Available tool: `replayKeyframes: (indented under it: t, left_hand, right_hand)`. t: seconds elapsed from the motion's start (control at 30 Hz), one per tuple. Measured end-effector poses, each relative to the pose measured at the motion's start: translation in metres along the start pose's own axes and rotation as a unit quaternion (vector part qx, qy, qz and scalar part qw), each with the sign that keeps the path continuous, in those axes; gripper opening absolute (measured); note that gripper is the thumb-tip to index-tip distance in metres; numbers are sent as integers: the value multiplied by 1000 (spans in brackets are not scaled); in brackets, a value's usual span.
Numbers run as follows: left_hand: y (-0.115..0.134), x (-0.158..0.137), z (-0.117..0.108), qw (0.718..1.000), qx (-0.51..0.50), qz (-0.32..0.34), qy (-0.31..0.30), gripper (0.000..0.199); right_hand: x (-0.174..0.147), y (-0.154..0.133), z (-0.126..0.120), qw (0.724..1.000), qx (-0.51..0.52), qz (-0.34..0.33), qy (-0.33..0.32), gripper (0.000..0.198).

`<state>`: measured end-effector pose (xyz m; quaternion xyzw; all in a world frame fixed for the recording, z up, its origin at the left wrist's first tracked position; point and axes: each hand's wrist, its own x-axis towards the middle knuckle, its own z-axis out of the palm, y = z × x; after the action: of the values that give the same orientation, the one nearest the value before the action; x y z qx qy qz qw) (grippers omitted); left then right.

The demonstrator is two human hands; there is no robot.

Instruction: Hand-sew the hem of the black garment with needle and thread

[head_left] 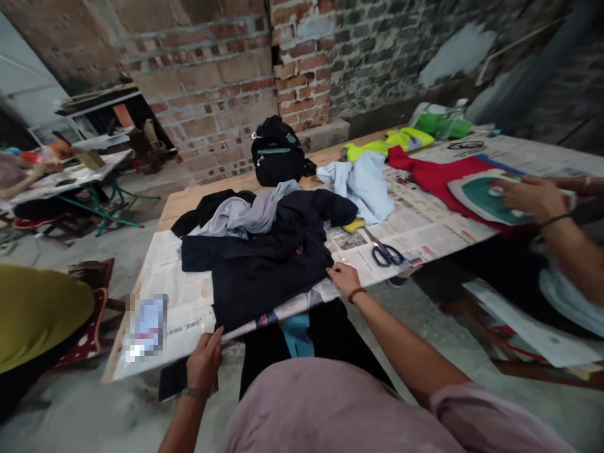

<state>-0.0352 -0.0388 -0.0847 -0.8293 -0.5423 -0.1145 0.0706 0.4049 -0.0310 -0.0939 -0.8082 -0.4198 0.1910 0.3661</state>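
Crowding the table [221, 189] around our work are a grey garment [245, 214] and a pale blue one [363, 182], a black backpack [276, 151] standing behind them near the brick wall, yellow-green cloth [377, 146], and blue-handled scissors [387, 253] lying on the newspaper [415, 226] just right of us. Farther right, another person's hand [533, 198] rests on a red cloth with a round green-and-white print [486, 195]. We have a dark navy garment [264, 258] spread flat on the newspaper at the near edge of the table, rumpled at the top where the grey one overlaps it, its lower hem straight along the edge. Our left hand [204, 362] pinches the near left corner of that hem, fingers closed on cloth and perhaps on the paper beneath; we cannot tell which. Our right hand [344, 277] grips the right end of the hem, fingers curled onto the fabric. The backpack looks zipped, its contents hidden.
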Motion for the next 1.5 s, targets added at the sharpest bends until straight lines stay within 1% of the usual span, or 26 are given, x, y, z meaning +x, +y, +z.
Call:
replayKeyframes:
  t: [0.03,0.1,0.27,0.33,0.4,0.47,0.6,0.67,0.73,0.8,0.9,1.0,1.1,1.2,1.33,1.4,1.5]
  left_hand:
    - [0,1,-1,1000,16,6,-17,30]
    - [-1,3,-2,998,42,28,-26,27]
    - [0,10,-12,989,76,124,16,24]
    - [5,14,-19,986,94,135,35,23]
    - [12,17,-26,984,107,130,51,23]
    - [18,20,-31,984,109,129,53,23]
    - [28,28,-39,987,83,134,30,27]
    - [37,35,-44,990,50,131,35,29]
    - [54,44,-48,991,-4,129,48,29]
    - [80,55,-48,987,-70,130,57,27]
    - [129,75,-37,977,-137,153,54,27]
    - [174,94,-14,970,-156,187,24,30]
    - [202,108,8,969,-142,200,-6,33]
    - [210,115,21,971,-119,204,-25,30]
    - [208,118,29,971,-106,210,-35,29]
    - [206,121,30,971,-124,201,-41,31]
    - [203,128,29,965,-194,158,-71,29]
  right_hand:
    - [1,0,0,1000,-1,1,-2,25]
    - [4,0,0,1000,2,4,-5,23]
    - [6,1,-1,1000,15,4,-2,21]
    - [6,2,-2,1000,24,-2,2,21]
    - [5,3,-2,999,32,-8,5,22]
    - [4,4,-2,999,35,-12,7,23]
    - [4,4,-2,999,38,-9,10,24]
    - [3,4,-3,999,43,-6,5,24]
    - [3,3,-3,999,49,-5,-1,25]
    - [3,3,-4,999,53,-6,-2,25]
    - [3,4,-4,999,48,-11,1,25]
    - [4,4,-4,999,36,-7,3,23]
    - [5,2,-6,1000,30,-4,2,22]
    - [5,0,-9,999,43,2,-3,22]
    - [6,-4,-11,996,74,37,-19,19]
    - [8,-6,-11,991,107,73,-41,18]
    - [9,-10,-14,981,144,113,-68,17]
